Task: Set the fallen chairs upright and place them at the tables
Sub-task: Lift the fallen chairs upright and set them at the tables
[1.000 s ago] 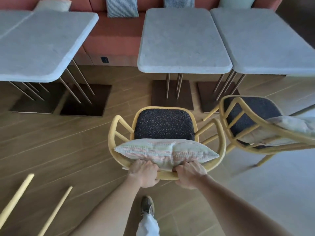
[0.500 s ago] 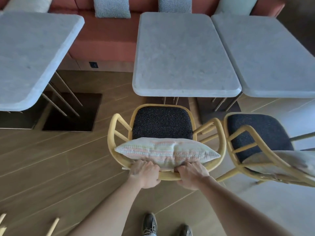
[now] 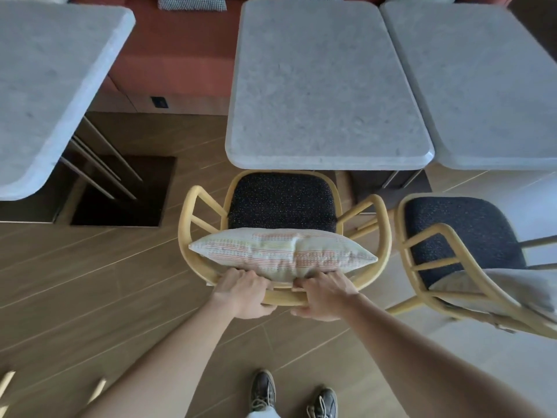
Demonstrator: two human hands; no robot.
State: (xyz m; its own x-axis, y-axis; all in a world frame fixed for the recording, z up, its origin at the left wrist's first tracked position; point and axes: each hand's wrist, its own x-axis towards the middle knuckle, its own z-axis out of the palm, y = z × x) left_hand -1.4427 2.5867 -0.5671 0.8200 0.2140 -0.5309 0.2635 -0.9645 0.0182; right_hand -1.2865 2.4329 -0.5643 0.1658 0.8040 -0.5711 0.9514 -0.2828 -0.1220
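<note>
An upright yellow wooden chair (image 3: 193, 212) with a dark speckled seat and a striped cushion (image 3: 280, 251) against its back stands at the near edge of the middle grey table (image 3: 325, 86). The seat's front edge lies just under the tabletop's rim. My left hand (image 3: 241, 292) grips the top rail of the backrest on the left. My right hand (image 3: 324, 295) grips the same rail on the right. A second upright yellow chair (image 3: 422, 236) with a pale cushion stands to the right, by the right table (image 3: 482, 86).
A third grey table (image 3: 45, 86) on a dark base plate (image 3: 120, 191) stands at the left. A red bench (image 3: 180, 55) with cushions runs behind the tables. Two yellow chair legs (image 3: 98, 390) poke in at the bottom left. My shoes (image 3: 265, 390) are on the wooden floor.
With both hands on its backrest, the chair has moved forward to the middle table, its seat front reaching the tabletop's edge. I have stepped forward with it.
</note>
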